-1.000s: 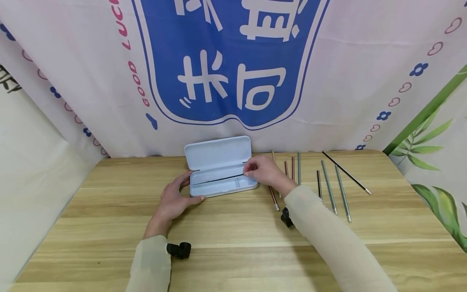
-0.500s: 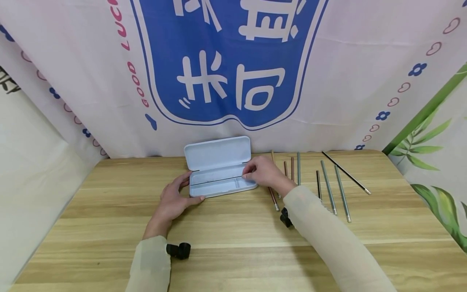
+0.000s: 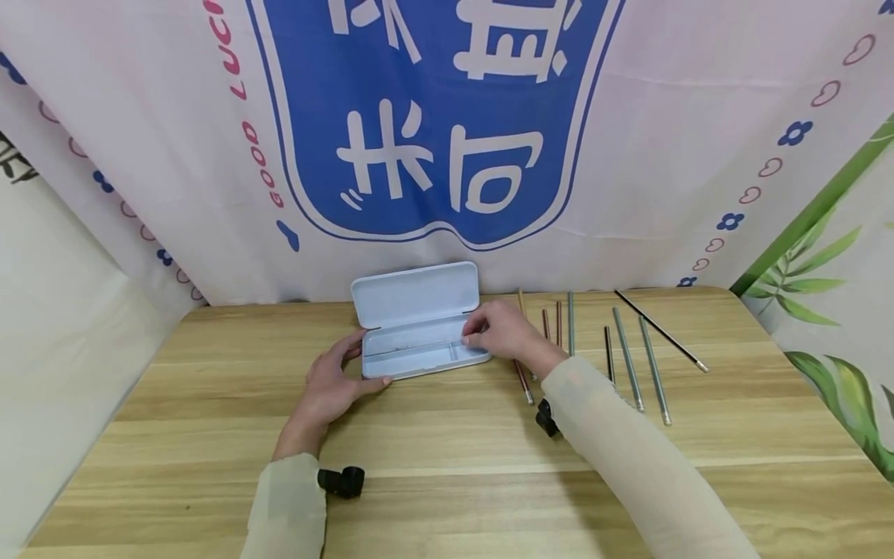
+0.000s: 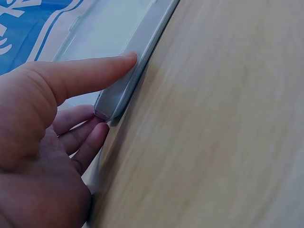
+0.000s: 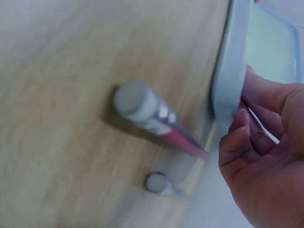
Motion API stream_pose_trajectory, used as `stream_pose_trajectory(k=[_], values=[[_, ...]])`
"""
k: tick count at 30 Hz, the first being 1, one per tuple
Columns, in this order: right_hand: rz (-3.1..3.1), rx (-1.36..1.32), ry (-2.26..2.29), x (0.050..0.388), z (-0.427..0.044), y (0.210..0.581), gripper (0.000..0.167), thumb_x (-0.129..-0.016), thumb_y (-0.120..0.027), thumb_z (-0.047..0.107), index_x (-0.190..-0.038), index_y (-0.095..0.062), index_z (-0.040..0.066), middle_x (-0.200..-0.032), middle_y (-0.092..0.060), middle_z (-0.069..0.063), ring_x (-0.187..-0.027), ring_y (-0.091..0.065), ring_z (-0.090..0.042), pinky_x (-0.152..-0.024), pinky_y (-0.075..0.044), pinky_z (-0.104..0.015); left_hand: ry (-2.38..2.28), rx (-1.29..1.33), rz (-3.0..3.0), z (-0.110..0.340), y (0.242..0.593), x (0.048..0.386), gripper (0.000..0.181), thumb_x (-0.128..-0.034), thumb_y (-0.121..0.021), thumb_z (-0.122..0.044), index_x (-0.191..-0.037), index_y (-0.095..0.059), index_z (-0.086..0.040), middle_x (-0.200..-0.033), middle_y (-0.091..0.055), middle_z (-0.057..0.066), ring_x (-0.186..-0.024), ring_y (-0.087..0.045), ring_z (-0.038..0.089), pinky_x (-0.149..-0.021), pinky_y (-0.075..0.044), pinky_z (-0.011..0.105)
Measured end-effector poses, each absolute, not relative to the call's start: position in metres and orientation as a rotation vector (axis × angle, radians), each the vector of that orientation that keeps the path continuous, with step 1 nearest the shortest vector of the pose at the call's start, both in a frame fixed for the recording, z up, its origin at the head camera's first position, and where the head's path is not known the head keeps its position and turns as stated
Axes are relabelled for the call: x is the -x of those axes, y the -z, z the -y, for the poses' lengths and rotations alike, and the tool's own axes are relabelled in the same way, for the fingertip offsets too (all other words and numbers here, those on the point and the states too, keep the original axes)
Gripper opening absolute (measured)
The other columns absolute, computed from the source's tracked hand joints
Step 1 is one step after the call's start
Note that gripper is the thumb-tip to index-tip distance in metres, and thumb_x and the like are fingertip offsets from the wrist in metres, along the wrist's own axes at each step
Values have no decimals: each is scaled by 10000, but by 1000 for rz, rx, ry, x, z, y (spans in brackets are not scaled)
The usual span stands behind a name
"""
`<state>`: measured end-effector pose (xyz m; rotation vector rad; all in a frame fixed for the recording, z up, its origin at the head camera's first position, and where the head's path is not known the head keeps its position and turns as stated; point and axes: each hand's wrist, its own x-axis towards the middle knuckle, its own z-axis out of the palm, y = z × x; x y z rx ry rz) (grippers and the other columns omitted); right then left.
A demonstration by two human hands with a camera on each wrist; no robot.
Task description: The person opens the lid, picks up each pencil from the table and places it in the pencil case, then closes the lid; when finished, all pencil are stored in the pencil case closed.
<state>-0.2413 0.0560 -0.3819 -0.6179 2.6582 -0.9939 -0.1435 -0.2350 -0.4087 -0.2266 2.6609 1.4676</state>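
A light blue pencil case (image 3: 408, 360) stands with its lid (image 3: 417, 293) raised at the back of the table. My left hand (image 3: 334, 384) grips its left end, the thumb (image 4: 102, 73) along the front edge and the other fingers around the end. Inside, a thin dark pencil (image 3: 405, 348) lies low along the divider, hard to make out. My right hand (image 3: 504, 332) reaches over the case's right end, finger and thumb pinched at the pencil's right end; that contact is mostly hidden. In the right wrist view, the curled fingers (image 5: 256, 137) are beside the case's end.
Right of the case lie several pencils: a reddish one (image 3: 524, 383) close by my right wrist, teal ones (image 3: 655, 371), and black ones (image 3: 661, 330). A printed cloth (image 3: 649, 171) hangs behind the table's back edge. Bare wood (image 3: 433, 458) spans the front.
The dark pencil has sunk lower into the case, beside the divider, and shows less. My right hand has moved slightly left and down with it. My left hand stays on the case.
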Motion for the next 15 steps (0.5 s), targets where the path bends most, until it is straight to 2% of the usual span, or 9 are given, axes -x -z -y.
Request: stream_pose_trajectory(k=[5, 15], values=[[-2627, 629, 1089, 235, -61, 368, 174, -1037, -733, 192, -1147, -814, 85, -1080, -777, -50, -908, -619, -189, -756, -523, -292, -1473, 236, -2650, 234, 409, 142, 988, -847, -922, -230, -1672, -384, -142, -1641, -483, 197, -1573, -292, 420, -1317, -220, 638], [-2607, 724, 1258, 200, -91, 318, 158, -1039, -733, 222, -1144, -810, 134, -1043, -776, -28, -928, -634, -209, -799, -548, -339, -1457, 216, -2674, 236, 413, 146, 978, -860, -910, -232, -1676, -377, -152, -1644, -479, 192, -1571, -289, 421, -1320, -197, 648]])
